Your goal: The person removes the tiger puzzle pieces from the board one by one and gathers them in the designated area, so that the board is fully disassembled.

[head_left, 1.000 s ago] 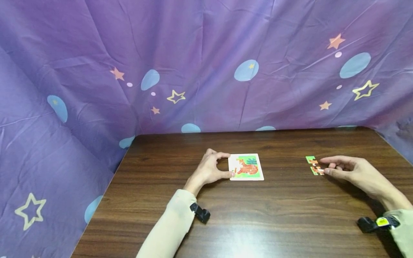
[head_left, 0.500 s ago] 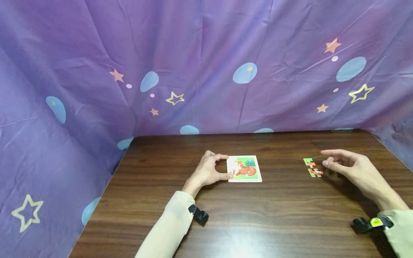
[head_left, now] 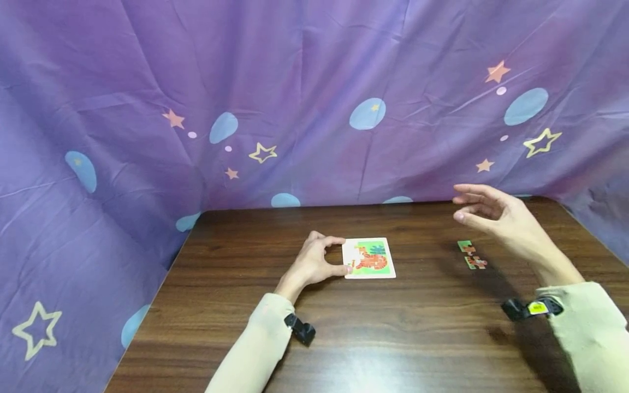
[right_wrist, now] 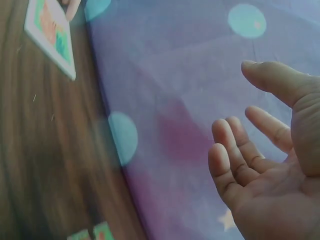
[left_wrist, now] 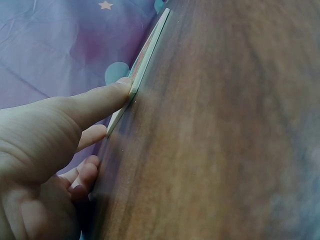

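A small square jigsaw puzzle board (head_left: 371, 260) with a white border and an orange tiger picture lies flat on the table; its left part shows bare white. My left hand (head_left: 312, 263) holds it by the left side, index finger at the far corner and thumb at the near one. The left wrist view shows that thumb (left_wrist: 102, 102) on the board's edge (left_wrist: 150, 52). Over the right side hovers my right hand (head_left: 496, 215), fingers loosely bent and nothing in them. Below it lie loose green and orange puzzle pieces (head_left: 474, 263), one part-seen piece (right_wrist: 102, 233) showing in the right wrist view.
The dark wooden table (head_left: 393, 316) reaches back to a purple curtain (head_left: 314, 109) with stars and blue ovals. Each wrist carries a black camera strap, the right camera (head_left: 516, 309) hanging over the table.
My right hand has drawn back from the loose pieces, lifting up and away to the far side with its fingers spreading. The left hand stays at the board.
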The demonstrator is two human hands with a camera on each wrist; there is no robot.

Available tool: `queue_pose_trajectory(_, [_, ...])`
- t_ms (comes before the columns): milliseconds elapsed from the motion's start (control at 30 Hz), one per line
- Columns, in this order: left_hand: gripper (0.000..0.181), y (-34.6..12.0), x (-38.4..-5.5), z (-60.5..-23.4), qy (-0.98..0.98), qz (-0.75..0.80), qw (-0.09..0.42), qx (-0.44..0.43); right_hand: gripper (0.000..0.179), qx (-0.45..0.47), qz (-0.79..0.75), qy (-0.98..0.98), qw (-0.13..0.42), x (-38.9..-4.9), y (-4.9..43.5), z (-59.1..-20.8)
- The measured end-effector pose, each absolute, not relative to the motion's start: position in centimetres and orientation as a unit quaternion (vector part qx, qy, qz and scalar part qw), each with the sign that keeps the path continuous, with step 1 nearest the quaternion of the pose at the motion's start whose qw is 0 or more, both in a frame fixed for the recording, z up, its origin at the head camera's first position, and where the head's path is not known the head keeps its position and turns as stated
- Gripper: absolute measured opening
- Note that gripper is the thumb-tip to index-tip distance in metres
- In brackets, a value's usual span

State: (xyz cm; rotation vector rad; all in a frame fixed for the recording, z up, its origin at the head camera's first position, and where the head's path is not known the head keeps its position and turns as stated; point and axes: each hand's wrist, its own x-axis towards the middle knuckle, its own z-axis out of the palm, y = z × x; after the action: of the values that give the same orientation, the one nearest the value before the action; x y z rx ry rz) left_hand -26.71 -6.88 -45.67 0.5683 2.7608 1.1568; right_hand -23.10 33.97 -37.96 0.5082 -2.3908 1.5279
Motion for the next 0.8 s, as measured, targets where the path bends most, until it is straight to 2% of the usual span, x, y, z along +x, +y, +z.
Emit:
queue_pose_trajectory(400, [0.074,-6.9,-26.7,-45.7,0.905,0.380,0.047,0.184,0.054,0.193,0.580,-0.787,0.082,-24.9,27.1,-37.1])
queue_pose_trajectory(633, [0.074,-6.9,-26.8,-45.6,0.905,0.381,0.047,0.185,0.053,0.212,0.584,-0.781,0.060,-25.6,23.8,-38.5])
queue_pose_trajectory(800, [0.073,-7.0,-26.9,-45.7,0.905,0.379,0.047,0.186,0.054,0.195,0.605,-0.772,0.025,-25.7,21.9,-40.2])
